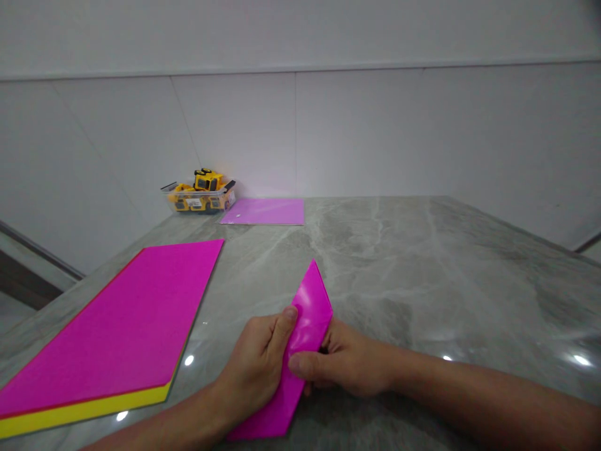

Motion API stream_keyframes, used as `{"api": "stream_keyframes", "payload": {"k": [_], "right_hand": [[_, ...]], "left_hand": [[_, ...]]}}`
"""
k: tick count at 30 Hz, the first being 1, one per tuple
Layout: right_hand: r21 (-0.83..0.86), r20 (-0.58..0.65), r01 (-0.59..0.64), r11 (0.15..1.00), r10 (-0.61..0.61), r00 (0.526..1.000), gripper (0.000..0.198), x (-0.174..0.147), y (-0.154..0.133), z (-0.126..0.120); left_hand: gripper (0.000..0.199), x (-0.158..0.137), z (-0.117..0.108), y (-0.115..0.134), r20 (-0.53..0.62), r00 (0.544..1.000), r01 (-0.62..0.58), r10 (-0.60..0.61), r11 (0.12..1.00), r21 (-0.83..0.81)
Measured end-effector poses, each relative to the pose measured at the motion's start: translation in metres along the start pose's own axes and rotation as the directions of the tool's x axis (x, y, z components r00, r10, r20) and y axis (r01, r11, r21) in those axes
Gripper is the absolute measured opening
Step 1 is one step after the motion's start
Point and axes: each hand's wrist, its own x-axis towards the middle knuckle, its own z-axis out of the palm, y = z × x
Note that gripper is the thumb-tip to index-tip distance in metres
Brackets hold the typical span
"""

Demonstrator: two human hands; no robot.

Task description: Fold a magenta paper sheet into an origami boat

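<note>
A folded sheet of magenta paper point(307, 322) is held up in front of me, its pointed end tilted away and its wide end near the table. My left hand point(258, 357) grips its left edge, thumb lying on the front face. From the other side my right hand point(347, 360) pinches the same paper, with the thumb on the front and the fingers mostly hidden behind it. To the left lies a stack of coloured sheets point(136, 313), magenta on top with red and yellow edges showing beneath.
The grey marbled table point(399, 269) runs back to a white wall point(375, 131). At the far left stands a clear plastic box point(200, 202) with yellow toy trucks point(209, 180) in it. Beside the box lies a flat lilac packet point(267, 212).
</note>
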Motion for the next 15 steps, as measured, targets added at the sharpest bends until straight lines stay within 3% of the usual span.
{"api": "stream_keyframes", "payload": {"k": [3,6,9,12,15], "right_hand": [[0.076,0.069,-0.017,0.997,0.012,0.998,0.047,-0.002,0.000,0.000],[0.077,0.070,-0.030,0.997,0.025,0.997,0.051,-0.002,0.001,-0.003],[0.065,-0.044,-0.015,0.998,0.018,0.999,0.054,-0.001,0.004,-0.006],[0.084,-0.183,-0.030,0.996,0.045,0.982,0.052,0.003,0.009,-0.007],[-0.023,-0.236,-0.097,0.995,0.089,0.968,0.047,0.006,0.010,-0.005]], "left_hand": [[0.073,-0.002,0.004,-0.001,0.055,0.998,0.035,-0.030,0.996,-0.082],[0.075,-0.001,0.002,0.001,0.071,0.997,0.043,-0.039,0.998,-0.056],[0.071,0.001,-0.006,0.006,0.076,0.996,-0.048,0.040,0.992,0.119],[0.066,0.005,-0.015,0.009,0.114,0.980,-0.196,0.164,0.904,0.380],[0.062,0.010,-0.019,0.006,0.046,0.984,-0.169,0.171,0.835,0.524]]}}
